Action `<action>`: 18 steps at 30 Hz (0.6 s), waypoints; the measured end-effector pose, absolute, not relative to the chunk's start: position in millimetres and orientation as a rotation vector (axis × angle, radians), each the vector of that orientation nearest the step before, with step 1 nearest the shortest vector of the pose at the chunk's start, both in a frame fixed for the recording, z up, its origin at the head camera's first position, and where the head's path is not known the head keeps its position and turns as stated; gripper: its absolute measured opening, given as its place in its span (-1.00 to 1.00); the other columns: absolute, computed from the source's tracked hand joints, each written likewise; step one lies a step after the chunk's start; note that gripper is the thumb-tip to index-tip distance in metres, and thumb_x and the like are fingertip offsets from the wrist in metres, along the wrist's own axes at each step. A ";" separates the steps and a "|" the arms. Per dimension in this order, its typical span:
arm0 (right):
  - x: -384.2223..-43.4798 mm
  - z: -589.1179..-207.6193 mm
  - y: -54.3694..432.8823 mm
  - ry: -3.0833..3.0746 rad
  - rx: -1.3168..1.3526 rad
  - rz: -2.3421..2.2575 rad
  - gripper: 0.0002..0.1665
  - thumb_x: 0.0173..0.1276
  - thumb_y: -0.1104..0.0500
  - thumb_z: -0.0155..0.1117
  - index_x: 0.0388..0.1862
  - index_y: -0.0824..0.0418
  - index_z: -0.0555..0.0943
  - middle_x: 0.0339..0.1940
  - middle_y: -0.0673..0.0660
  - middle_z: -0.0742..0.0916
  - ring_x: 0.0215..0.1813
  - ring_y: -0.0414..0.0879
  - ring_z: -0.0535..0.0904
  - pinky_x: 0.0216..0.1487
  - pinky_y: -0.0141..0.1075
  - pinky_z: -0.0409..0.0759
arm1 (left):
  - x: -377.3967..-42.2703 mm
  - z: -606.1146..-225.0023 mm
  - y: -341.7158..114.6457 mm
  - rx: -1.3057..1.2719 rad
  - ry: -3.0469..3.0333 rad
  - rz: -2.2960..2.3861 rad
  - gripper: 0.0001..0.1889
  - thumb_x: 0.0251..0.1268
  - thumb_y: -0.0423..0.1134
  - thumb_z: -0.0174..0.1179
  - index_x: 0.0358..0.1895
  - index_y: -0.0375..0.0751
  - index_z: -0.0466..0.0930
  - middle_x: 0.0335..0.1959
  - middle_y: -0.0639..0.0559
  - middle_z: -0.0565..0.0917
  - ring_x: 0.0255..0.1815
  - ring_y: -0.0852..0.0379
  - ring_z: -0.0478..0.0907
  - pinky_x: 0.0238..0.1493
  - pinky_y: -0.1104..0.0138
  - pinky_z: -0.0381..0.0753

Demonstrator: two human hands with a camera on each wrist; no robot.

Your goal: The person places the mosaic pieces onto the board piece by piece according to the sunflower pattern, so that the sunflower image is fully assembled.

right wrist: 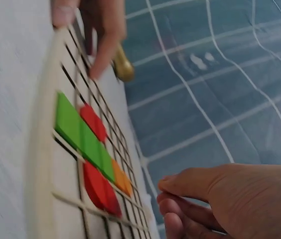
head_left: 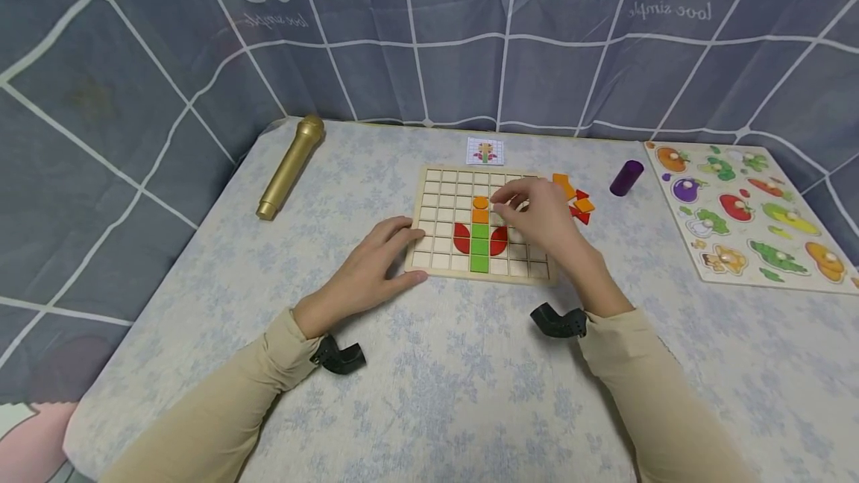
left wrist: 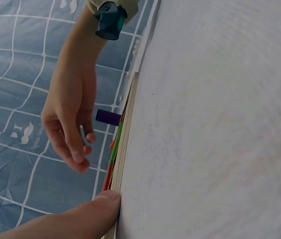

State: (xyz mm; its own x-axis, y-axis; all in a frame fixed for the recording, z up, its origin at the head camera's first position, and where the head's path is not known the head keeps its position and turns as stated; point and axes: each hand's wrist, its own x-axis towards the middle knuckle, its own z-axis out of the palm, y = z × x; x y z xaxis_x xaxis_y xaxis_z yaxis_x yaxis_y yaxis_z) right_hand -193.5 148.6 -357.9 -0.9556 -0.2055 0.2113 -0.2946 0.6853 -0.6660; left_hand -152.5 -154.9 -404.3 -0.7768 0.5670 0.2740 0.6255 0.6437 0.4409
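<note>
A wooden grid board [head_left: 439,271] lies on the table and carries a column of green squares [head_left: 479,248], orange squares [head_left: 480,215] and an orange round piece [head_left: 480,203]. Red leaf-shaped pieces [head_left: 461,238] flank the green on both sides. At the board's left edge rests my left hand [head_left: 362,268], its thumb at the front corner and fingers spread over the side. My right hand [head_left: 542,218] hovers above the board, thumb and fingers loosely bent just right of the round piece. No piece shows between those fingertips in the right wrist view.
Loose orange and red pieces [head_left: 582,206] lie right of the board. Behind it is a small pattern card [head_left: 485,151]. A gold microphone [head_left: 291,168] lies at left, a purple cylinder [head_left: 627,178] at right, beside a vegetable puzzle board [head_left: 758,215]. A grey-blue curtain [head_left: 463,88] hangs behind.
</note>
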 end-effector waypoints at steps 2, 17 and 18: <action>-196.5 -355.2 163.3 -2.766 0.367 1.136 -0.82 0.47 0.25 0.41 -0.04 0.28 0.82 -0.10 0.25 0.84 -0.11 0.13 0.73 -0.01 -0.05 0.51 | -152.2 -404.1 -154.8 -1.004 -2.743 -0.800 -0.34 0.41 0.02 0.41 0.43 -0.26 0.49 0.49 -0.29 0.40 0.55 -0.19 0.33 0.49 -0.08 0.43; -204.1 -356.9 227.3 -2.999 0.059 0.831 -0.74 0.40 0.41 0.28 0.00 0.37 0.79 -0.07 0.38 0.81 0.02 0.26 0.65 -0.07 -0.01 0.69 | -153.0 -404.4 -155.3 -1.008 -2.762 -0.820 -0.34 0.42 0.03 0.41 0.44 -0.23 0.48 0.49 -0.25 0.40 0.54 -0.16 0.33 0.49 -0.06 0.44; -204.7 -357.5 228.0 -3.017 0.072 0.818 -0.73 0.40 0.42 0.27 0.00 0.38 0.78 -0.08 0.39 0.81 0.04 0.28 0.64 0.00 0.06 0.67 | -153.3 -404.8 -155.4 -1.008 -2.762 -0.819 -0.34 0.42 0.02 0.40 0.44 -0.23 0.48 0.49 -0.25 0.40 0.55 -0.16 0.33 0.50 -0.06 0.44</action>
